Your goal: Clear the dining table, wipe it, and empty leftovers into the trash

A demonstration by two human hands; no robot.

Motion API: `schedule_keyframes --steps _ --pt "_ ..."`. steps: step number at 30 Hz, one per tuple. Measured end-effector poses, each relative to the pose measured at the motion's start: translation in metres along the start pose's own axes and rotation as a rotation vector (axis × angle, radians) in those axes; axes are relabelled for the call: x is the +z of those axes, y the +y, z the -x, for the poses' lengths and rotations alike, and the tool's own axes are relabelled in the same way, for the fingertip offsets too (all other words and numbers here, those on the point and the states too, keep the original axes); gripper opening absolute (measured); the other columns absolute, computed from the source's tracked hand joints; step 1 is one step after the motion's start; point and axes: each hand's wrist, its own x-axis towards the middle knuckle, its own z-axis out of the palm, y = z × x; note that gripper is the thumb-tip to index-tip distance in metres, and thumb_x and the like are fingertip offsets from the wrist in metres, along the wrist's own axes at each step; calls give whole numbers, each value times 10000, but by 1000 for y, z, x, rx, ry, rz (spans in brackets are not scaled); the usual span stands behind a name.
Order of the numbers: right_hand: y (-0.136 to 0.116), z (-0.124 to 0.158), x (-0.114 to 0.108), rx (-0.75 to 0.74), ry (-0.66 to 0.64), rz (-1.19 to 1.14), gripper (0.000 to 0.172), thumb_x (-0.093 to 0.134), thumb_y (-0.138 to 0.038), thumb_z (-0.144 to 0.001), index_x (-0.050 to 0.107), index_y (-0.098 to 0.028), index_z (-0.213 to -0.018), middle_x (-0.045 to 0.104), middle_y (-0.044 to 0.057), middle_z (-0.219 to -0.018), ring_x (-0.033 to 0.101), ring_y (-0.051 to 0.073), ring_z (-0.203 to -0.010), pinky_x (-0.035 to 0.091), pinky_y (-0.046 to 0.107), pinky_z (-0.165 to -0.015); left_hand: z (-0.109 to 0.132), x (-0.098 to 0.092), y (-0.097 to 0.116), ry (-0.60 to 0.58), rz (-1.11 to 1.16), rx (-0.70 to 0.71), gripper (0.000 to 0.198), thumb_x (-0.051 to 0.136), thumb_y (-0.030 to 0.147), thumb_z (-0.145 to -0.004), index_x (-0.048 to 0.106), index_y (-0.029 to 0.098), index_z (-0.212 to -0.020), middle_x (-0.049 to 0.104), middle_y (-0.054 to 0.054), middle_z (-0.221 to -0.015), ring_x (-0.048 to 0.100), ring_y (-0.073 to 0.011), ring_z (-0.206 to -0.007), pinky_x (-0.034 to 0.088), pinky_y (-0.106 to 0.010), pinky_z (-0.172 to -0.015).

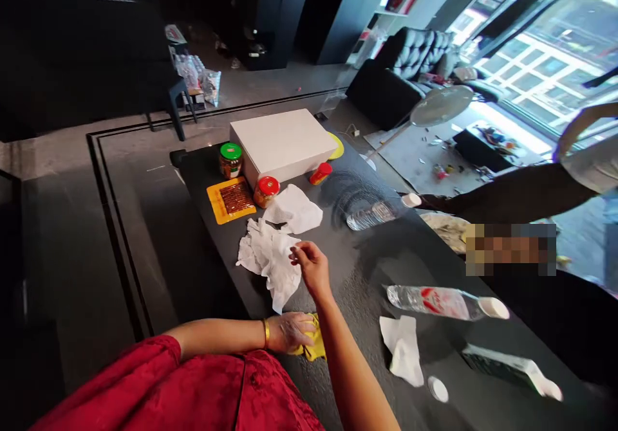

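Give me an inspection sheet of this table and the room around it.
Surface: dark table top, with wet-looking smears.
Job's things: yellow cloth; crumpled white wipe.
Clutter: white box, green-lidded jar, red-lidded jar, yellow packet, two clear plastic bottles lying down, second white wipe.
Hands: left hand pressed on the cloth; right hand with its fingers at the wipe.
Cables: nothing seen.
Surroundings: black sofa, pedestal fan, bright window, another person standing across the table.
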Motion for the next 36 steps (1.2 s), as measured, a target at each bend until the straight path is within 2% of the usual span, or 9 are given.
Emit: schedule_keyframes --steps 6,10,13,16,18,21,24,30,36 --pt "25 97 -93 246 454 -275 316 789 -366 -539 630 -169 -729 630 -12 -671 554 97 -512 459 210 -492 10 -8 1 6 89 -7 273 509 313 -870 635 162 -1060 568 -113 -1193 437 -239 -1203 355 -392 -1049" --pt "58 159 -122 385 769 -469 395 856 -306 -365 665 -158 -678 637 -7 -592 570 97 -515 485 179 -487 8 -18 0 -10 87 2 284 509 331 -869 654 144 -1028 579 -133 -1185 449 -247 -1206 372 -395 -1049" --pt "60 206 -135 439 909 -612 447 872 -243 -319 695 -150 -719 685 27 -679 621 113 -622 522 167 -566 19 -19 6 -5 111 5 235 526 271 -858 647 161 -1026 573 -122 -1209 445 -232 -1219 361 -413 -1070" --pt "44 250 -151 345 983 -668 463 866 -232 -373 703 -142 -797 704 49 -768 636 117 -683 528 175 -626 45 -12 4 1 116 -41 259 480 184 -872 622 195 -1088 532 -100 -1280 398 -236 -1271 388 -438 -1054" --pt "33 276 -171 194 1119 -600 411 845 -264 -437 692 -146 -800 688 25 -717 619 102 -625 518 187 -599 60 -4 -11 -13 105 -35 320 428 147 -887 593 223 -1150 506 -78 -1319 369 -235 -1299 402 -443 -1044" --pt "21 316 -213 7 1385 -384 331 794 -319 -514 654 -149 -761 641 -13 -628 586 97 -539 496 211 -541 74 7 -35 -34 75 26 380 388 122 -886 564 240 -1201 475 -64 -1359 354 -236 -1316 396 -443 -1049" --pt "15 350 -263 -99 1517 -169 325 727 -357 -579 610 -155 -806 632 -11 -650 603 124 -567 505 252 -570 82 8 -45 -20 22 83 398 384 118 -878 559 245 -1212 495 -62 -1342 377 -235 -1304 409 -429 -1038" --pt "19 364 -362 -88 1564 394 317 522 -440 -719 531 -167 -880 632 42 -705 611 174 -613 500 320 -614 85 6 -50 45 -70 119 399 398 134 -861 564 260 -1201 534 -51 -1302 435 -228 -1264 454 -387 -995" --pt "40 343 -407 -56 1497 691 240 487 -395 -715 588 -191 -789 636 67 -725 575 212 -699 444 379 -753 88 11 -54 64 -140 90 397 415 168 -860 547 281 -1217 531 -43 -1307 451 -222 -1251 465 -386 -983"
